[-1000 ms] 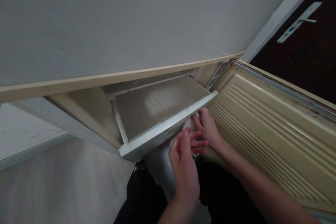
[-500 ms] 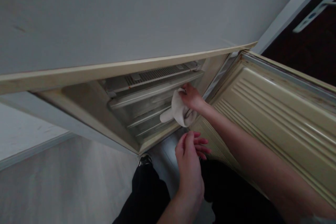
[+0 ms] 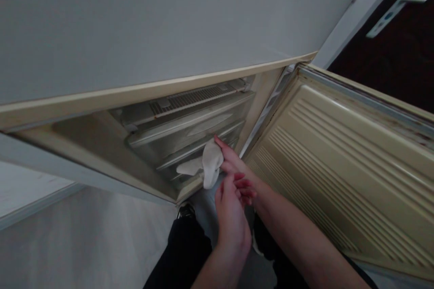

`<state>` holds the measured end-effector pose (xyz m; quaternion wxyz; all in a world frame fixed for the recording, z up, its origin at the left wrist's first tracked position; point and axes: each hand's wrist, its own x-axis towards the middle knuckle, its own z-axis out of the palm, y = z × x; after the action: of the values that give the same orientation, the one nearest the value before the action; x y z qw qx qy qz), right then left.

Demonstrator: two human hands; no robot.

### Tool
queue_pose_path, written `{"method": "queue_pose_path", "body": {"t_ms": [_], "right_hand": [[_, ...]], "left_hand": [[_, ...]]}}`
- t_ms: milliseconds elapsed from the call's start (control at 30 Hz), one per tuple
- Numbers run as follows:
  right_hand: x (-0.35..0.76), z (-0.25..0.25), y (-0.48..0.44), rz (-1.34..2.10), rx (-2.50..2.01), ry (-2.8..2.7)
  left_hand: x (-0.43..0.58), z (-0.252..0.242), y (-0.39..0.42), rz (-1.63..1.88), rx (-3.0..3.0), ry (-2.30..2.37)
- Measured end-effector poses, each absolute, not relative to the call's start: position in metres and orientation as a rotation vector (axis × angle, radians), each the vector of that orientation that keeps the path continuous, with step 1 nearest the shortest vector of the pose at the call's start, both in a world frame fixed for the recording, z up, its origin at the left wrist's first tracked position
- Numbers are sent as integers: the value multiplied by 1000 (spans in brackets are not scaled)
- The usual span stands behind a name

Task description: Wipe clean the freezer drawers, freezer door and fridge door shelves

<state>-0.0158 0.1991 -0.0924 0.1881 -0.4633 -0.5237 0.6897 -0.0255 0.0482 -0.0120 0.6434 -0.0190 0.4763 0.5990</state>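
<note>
White cloth (image 3: 207,168) sits bunched in the right hand (image 3: 233,165), whose fingers close around it and press it against the lower drawer fronts (image 3: 190,133) of the open freezer compartment, at about twelve o'clock from the left hand (image 3: 231,210). That left hand hangs just below, loosely curled and holding nothing, while the ribbed door (image 3: 339,162) stands swung wide at three o'clock.

Soft white cloth (image 3: 209,165), ribbed glossy plastic door (image 3: 342,162)

White cloth (image 3: 210,167); cream ribbed fridge door (image 3: 339,162); black trousers (image 3: 186,253).
</note>
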Motion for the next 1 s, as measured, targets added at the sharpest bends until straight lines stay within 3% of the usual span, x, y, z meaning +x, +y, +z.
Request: {"method": "queue_pose_path", "body": {"t_ms": [100,200,633,1000], "right_hand": [[-28,-93,201,2114,-1196,-792],[-22,-95,182,2048,-1189,-428],[56,-109,75,2003,-1226,-588],[78,-110,45,1961,-1382,-507]], "left_hand": [[-39,-17,55,1391,-227,1118],[-51,-22,60,1443,-376,1168],[-28,-71,28,1312,-384,1269],[-10,-72,20,1224,-589,1165]]}}
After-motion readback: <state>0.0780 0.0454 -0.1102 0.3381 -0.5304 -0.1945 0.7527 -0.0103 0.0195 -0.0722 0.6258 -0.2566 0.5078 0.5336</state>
